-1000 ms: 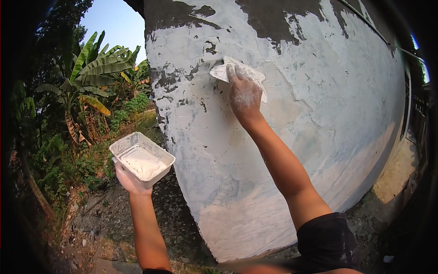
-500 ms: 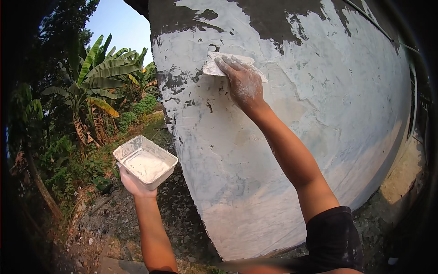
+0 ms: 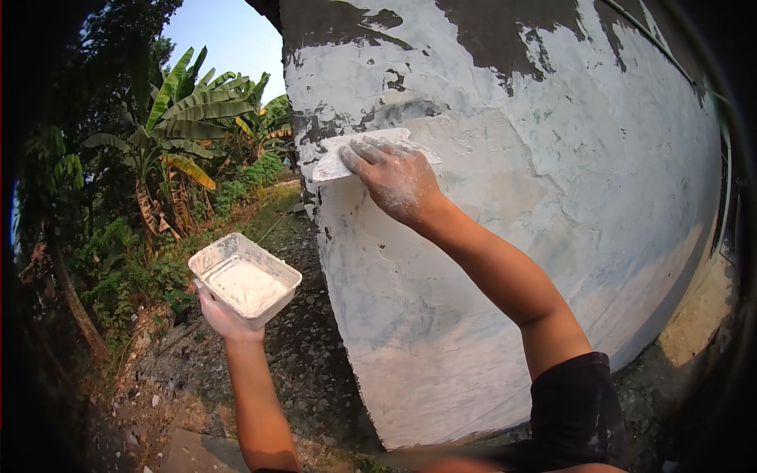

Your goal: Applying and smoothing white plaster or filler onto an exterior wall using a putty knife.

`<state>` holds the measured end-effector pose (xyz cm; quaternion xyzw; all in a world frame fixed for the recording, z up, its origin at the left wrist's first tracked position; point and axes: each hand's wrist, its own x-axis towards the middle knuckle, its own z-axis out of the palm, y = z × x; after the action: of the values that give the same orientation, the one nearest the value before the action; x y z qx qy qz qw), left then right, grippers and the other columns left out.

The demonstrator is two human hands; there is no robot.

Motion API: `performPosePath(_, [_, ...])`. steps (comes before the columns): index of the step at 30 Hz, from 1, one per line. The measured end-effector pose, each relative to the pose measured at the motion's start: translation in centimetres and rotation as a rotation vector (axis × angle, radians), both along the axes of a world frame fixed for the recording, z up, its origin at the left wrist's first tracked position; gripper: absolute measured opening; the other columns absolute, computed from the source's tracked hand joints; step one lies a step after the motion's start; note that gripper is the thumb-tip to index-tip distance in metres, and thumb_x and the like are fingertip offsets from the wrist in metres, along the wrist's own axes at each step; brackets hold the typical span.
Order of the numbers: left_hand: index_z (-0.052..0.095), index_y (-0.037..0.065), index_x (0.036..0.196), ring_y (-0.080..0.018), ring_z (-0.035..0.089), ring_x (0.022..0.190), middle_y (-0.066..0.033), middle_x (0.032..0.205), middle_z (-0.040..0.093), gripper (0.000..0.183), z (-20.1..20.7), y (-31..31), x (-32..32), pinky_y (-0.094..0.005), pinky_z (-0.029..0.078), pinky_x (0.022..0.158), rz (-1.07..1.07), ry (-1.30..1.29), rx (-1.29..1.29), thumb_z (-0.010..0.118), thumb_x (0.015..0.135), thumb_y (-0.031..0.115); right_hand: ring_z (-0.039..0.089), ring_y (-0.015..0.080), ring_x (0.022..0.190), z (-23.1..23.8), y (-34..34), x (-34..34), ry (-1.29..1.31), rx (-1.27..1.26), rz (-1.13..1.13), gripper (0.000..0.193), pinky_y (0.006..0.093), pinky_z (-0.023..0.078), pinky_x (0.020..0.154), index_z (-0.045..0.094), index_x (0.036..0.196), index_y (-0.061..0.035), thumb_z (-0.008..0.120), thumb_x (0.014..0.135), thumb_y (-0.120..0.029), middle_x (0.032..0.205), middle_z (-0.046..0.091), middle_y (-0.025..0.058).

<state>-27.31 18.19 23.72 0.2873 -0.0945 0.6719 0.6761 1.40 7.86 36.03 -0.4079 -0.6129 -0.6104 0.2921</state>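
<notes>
My left hand holds up a white rectangular tub from below and along its left side, fingers mostly hidden behind it. White paste covers the tub's floor and smears its walls. My right hand, dusted white, grips a wide, white-coated scraper and presses it flat on the wall near its left edge. The wall is largely coated with white filler. Dark grey patches show along its top, and smaller ones lie just above the scraper.
A pipe runs along the wall's upper right. The wall's left edge drops to stony ground. Banana plants and other greenery stand at the left. A concrete slab lies at the lower left.
My right hand has drawn the scraper left and downward across the wall, toward its left edge. The tub stays in my left hand, almost unmoved. The view has shifted slightly.
</notes>
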Motion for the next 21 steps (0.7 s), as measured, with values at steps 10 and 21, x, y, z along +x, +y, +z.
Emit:
performPosePath(10, [0.053, 0.007, 0.136, -0.0354, 0.057, 0.122, -0.0125, 0.135, 0.058, 0.050, -2.0, 1.2, -1.9, -0.0515, 0.046, 0.105, 0.104, 0.026, -0.122, 0.035, 0.105, 0.042, 0.056, 0.0326, 0.127, -7.5, 7.5, 0.5, 0.013, -0.149, 0.111, 0.046, 0.0502, 0.043, 0.107, 0.059, 0.131, -0.0041, 0.055, 0.086, -0.015, 0.138, 0.057, 0.0185])
performPosePath(21, [0.053, 0.007, 0.136, -0.0340, 0.058, 0.121, -0.0112, 0.136, 0.058, 0.052, -2.9, 1.8, -6.2, -0.0498, 0.046, 0.104, 0.086, 0.024, 0.021, 0.033, 0.104, 0.044, 0.064, 0.0319, 0.111, 2.8, 4.6, -2.5, 0.116, 0.051, 0.026, 0.041, 0.0442, 0.055, 0.084, 0.060, 0.126, -0.0107, 0.056, 0.086, -0.007, 0.122, 0.066, 0.0127])
